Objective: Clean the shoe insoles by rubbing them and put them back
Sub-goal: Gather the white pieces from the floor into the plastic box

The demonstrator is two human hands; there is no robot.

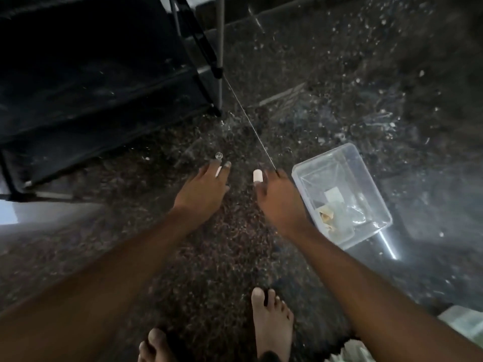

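Dim, motion-blurred, glare btm right.

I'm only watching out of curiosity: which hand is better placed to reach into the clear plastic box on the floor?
Probably the right hand: it hangs just beside the clear box, while the left hand is farther off, nearer the black rack.

Both arms [136,257] stretch forward beyond the bare feet [271,320]: left hand [202,190] palm-down, fingers [209,170] straight; right hand [281,202] blurred at its fingertips.
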